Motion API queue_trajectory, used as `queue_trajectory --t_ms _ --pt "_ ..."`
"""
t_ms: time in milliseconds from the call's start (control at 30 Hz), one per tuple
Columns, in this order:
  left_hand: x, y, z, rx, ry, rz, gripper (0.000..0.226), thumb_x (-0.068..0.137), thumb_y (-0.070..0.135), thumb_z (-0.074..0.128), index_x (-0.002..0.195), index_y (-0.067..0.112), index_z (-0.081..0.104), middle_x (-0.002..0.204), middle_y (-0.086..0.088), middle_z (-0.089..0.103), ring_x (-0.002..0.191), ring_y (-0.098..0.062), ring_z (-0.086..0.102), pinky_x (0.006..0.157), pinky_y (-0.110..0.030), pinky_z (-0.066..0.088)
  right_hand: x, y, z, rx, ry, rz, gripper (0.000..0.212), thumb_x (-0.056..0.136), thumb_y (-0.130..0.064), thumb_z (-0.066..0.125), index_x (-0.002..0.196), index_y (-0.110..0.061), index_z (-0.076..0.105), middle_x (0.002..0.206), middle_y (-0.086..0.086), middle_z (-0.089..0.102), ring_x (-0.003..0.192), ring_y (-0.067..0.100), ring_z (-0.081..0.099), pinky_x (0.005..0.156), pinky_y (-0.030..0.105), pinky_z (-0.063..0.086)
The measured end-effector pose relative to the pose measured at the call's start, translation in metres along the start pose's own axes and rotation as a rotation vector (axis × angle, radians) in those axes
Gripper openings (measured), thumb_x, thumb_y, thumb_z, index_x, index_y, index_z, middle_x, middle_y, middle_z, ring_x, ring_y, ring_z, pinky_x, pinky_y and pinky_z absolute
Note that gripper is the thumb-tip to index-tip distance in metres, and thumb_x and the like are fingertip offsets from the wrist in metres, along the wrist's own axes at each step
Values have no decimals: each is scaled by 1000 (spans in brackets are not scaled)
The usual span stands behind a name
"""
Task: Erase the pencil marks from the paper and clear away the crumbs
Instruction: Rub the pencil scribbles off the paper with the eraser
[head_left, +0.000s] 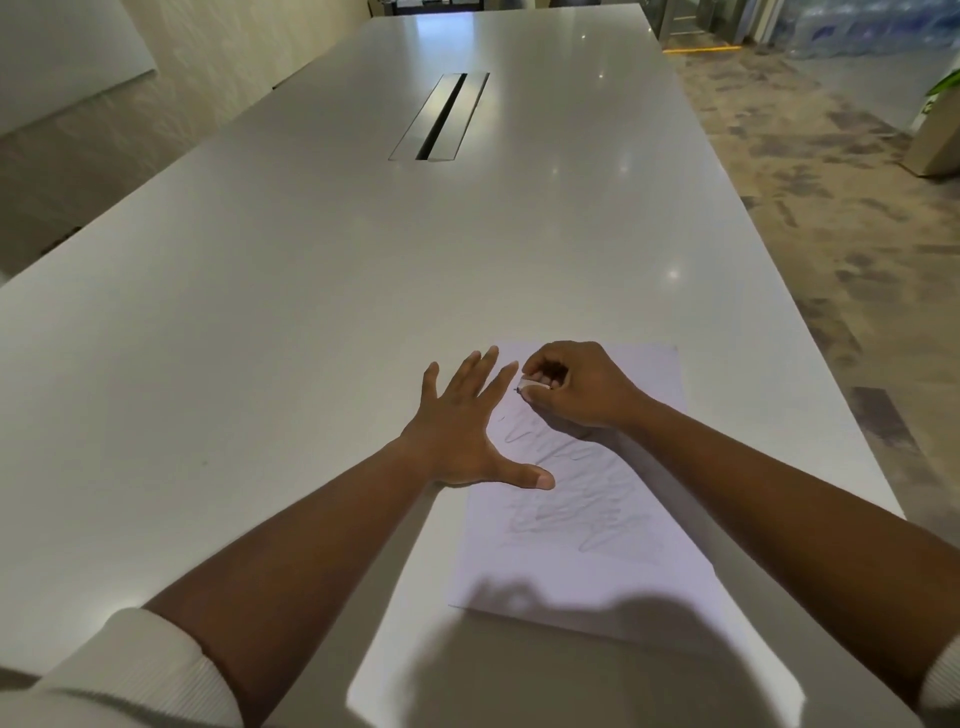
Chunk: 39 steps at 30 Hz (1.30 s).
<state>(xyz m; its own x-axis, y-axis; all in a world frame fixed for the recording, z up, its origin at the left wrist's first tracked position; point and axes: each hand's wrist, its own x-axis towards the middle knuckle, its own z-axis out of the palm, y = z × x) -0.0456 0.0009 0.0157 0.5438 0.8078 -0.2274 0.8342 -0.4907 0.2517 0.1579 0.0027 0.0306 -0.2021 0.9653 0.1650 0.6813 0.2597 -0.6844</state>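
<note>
Mostly, the job is not done yet. From the head view, the left hand (457, 431) lies flat with fingers spread, holding the paper (597, 530) on the table (260, 312). The right hand (566, 384) pinches an eraser (531, 385) at the top of the pencil marks (576, 499), which are still plain to see. I cannot see any crumbs.

eraser (531, 385) mostly hidden in right hand (571, 387), crumbs too small

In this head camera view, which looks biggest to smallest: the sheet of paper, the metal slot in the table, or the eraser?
1. Sheet of paper, though it lies nearest the camera.
2. Metal slot, farther off, so true size is unsure.
3. Eraser, mostly hidden in the right hand.
</note>
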Motion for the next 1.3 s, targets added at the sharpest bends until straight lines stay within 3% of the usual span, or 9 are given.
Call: queue_trajectory --t_ms 200,300,467,633,833,900,1000,1100,1300 --pt "1 3 -6 31 -20 18 151 51 108 44 161 26 -20 164 11 -36 149 -8 -36 120 -62 -17 8 -8 -6 -3 -75 70 11 79 -18 78 89 -15 76 84 -6 70 79 7 64 71 15 47" --pt "8 5 -10 116 65 113 154 51 109 41 163 19 -14 167 6 -30 151 -10 -33 121 -61 -17 10 -10 -6 -6 -83 105 18 77 -18 80 93 -13 74 84 -3 71 77 10 65 72 18 51" --pt "15 1 -3 -10 60 131 144 56 105 48 163 28 -9 171 9 -15 152 0 -24 123 -57 -13 12 -12 -6 -15 -104 134 18 73 -15 82 89 -10 75 77 -4 68 68 5 60 68 15 47" --pt "17 0 1 -7 79 123 143 53 106 46 163 30 -4 171 11 -11 153 1 -21 124 -54 -13 10 -21 1 -28 -135 26 4 74 -1 76 77 -3 73 68 -10 58 63 -3 54 61 5 37" --pt "19 0 -1 32 23 111 139 48 107 41 163 32 18 171 11 -16 150 1 -27 123 -54 -14 -9 -34 15 21 -189 -111 15 71 6 71 68 -8 75 68 0 72 59 6 61 58 8 41" --pt "18 0 1 33 42 106 146 47 109 39 165 28 11 171 11 -15 151 0 -25 124 -54 -13 -12 -32 11 43 -161 -71 9 72 0 75 69 -9 74 68 -1 72 64 8 65 58 12 46" --pt "17 -2 2 -8 57 98 151 48 109 43 164 25 -5 171 12 -15 151 2 -24 124 -53 -14 -3 -20 4 39 33 2 10 72 -8 82 72 -8 72 69 0 72 65 11 66 62 20 52" --pt "17 -1 1 -5 43 96 152 49 109 43 164 25 -9 170 12 -17 150 3 -26 124 -53 -14 4 -16 4 -9 102 -6 11 74 -8 81 70 -6 71 67 3 71 63 15 66 63 29 53" --pt "18 0 0 20 27 93 154 47 109 42 163 24 -11 170 12 -19 151 2 -26 124 -53 -14 -20 -28 1 49 -208 -71 12 73 -7 81 65 -8 73 69 -1 73 68 7 69 61 13 49"
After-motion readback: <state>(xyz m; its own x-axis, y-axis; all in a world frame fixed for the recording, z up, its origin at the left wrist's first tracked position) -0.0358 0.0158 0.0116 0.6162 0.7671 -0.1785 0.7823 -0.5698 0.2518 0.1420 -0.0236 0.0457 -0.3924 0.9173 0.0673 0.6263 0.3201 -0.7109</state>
